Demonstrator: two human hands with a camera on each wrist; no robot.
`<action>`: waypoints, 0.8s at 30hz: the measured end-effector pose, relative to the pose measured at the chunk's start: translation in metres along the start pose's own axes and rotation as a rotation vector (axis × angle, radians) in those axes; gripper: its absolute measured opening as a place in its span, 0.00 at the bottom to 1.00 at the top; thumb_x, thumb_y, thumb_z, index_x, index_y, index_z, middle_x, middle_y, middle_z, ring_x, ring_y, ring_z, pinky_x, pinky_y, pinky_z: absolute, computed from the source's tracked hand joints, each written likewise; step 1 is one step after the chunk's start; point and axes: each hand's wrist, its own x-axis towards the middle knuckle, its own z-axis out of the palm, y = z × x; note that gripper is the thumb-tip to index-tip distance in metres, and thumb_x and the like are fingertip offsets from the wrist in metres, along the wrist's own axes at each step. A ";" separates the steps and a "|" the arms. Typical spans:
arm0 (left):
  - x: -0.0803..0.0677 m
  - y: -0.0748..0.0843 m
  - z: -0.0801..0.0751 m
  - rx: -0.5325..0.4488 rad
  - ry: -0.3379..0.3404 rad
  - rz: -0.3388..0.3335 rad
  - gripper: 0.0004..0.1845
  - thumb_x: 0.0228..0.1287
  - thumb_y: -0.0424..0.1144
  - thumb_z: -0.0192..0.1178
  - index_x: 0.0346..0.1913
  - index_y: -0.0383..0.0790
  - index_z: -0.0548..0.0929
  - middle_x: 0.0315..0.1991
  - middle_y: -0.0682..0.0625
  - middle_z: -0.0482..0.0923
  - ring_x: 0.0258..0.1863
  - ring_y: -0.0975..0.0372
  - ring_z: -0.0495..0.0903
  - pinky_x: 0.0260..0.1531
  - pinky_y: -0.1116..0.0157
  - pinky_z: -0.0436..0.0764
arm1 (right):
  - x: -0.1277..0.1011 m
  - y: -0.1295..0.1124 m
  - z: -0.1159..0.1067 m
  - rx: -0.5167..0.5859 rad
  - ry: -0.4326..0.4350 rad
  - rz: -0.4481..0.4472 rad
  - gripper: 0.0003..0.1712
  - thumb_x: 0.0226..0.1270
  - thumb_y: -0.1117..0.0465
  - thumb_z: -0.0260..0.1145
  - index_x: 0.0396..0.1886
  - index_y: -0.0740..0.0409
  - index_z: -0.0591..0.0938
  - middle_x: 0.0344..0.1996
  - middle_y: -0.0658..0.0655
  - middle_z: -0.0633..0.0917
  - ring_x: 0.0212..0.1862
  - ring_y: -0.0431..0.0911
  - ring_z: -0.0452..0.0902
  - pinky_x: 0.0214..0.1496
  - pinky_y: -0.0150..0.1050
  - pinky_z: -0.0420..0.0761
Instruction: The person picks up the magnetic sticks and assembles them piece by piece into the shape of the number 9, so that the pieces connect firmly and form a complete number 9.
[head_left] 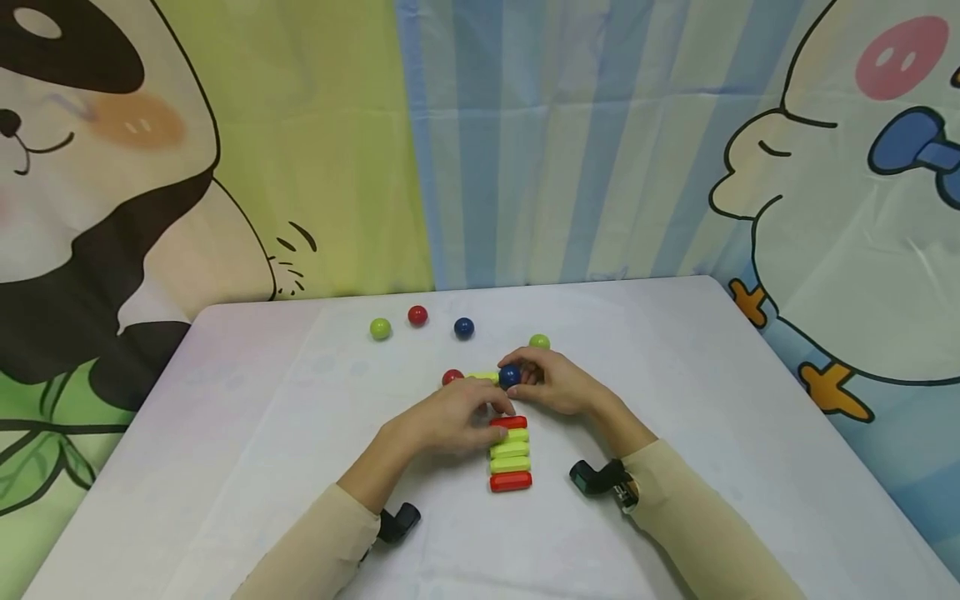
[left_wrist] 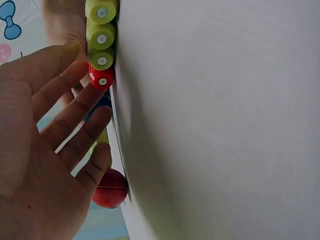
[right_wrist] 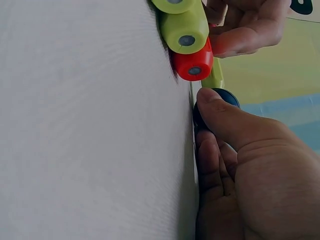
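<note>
My right hand pinches a dark blue ball between thumb and fingers, low over the white table. The ball is at the right end of a lime rod, and a red ball is at that rod's left end. My left hand reaches over a row of short rods lying side by side. Its fingers are loosely spread, with fingertips right at the far red rod. Several lime rods and a near red rod make up the rest of the row. Round metallic spots show on the rod ends.
Farther back on the white table stand a lime ball, a red ball and another blue ball. A second lime ball sits just beyond my right hand. A printed curtain hangs behind the table's back edge.
</note>
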 end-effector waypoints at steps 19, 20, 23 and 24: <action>0.007 0.004 0.008 0.011 0.027 -0.079 0.05 0.72 0.42 0.65 0.47 0.51 0.85 0.37 0.61 0.79 0.38 0.66 0.78 0.42 0.68 0.79 | -0.001 0.001 0.003 0.002 0.004 0.022 0.24 0.69 0.62 0.72 0.63 0.49 0.80 0.46 0.51 0.81 0.41 0.45 0.76 0.46 0.36 0.79; 0.007 0.004 0.008 0.010 0.026 -0.082 0.06 0.72 0.43 0.65 0.47 0.50 0.85 0.38 0.61 0.80 0.39 0.65 0.78 0.43 0.68 0.79 | -0.001 0.001 0.003 0.002 0.006 0.023 0.24 0.69 0.62 0.72 0.63 0.49 0.80 0.45 0.51 0.81 0.41 0.45 0.76 0.46 0.36 0.79; 0.008 0.006 0.008 0.016 0.016 -0.089 0.07 0.72 0.44 0.65 0.48 0.49 0.86 0.40 0.60 0.81 0.42 0.65 0.77 0.46 0.67 0.79 | -0.001 0.001 0.003 0.001 0.012 0.022 0.24 0.68 0.61 0.73 0.62 0.48 0.80 0.44 0.51 0.81 0.40 0.45 0.76 0.45 0.37 0.79; 0.008 0.006 0.008 0.021 0.009 -0.088 0.08 0.72 0.45 0.65 0.48 0.49 0.87 0.41 0.60 0.81 0.43 0.65 0.77 0.47 0.67 0.79 | -0.001 0.000 0.002 0.002 0.013 0.023 0.24 0.68 0.61 0.73 0.62 0.48 0.80 0.43 0.51 0.81 0.40 0.45 0.76 0.45 0.37 0.78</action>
